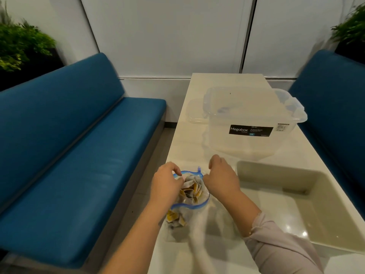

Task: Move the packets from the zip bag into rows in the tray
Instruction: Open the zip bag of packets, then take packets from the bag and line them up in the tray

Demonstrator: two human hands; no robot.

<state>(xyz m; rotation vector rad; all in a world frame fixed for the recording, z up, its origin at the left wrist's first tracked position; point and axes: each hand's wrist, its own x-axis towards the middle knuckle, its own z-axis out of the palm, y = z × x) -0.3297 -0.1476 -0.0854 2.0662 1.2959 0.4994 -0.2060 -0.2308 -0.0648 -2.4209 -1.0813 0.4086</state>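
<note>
A clear zip bag [190,206] with a blue zip strip lies on the white table's near left edge, its mouth pulled wide. Inside sit several crumpled yellow-and-white packets [190,191]. My left hand [167,182] grips the bag's left rim, fingers curled over the blue strip. My right hand [222,177] holds the right rim, thumb at the opening. Just right of the bag stands a beige tray [335,224] with nothing visible in it.
A clear lidded storage box [250,123] with a black "Megabox" label stands behind the tray. The white table [209,84] is narrow, with blue benches [69,155] on the left and right. Plants sit in both far corners.
</note>
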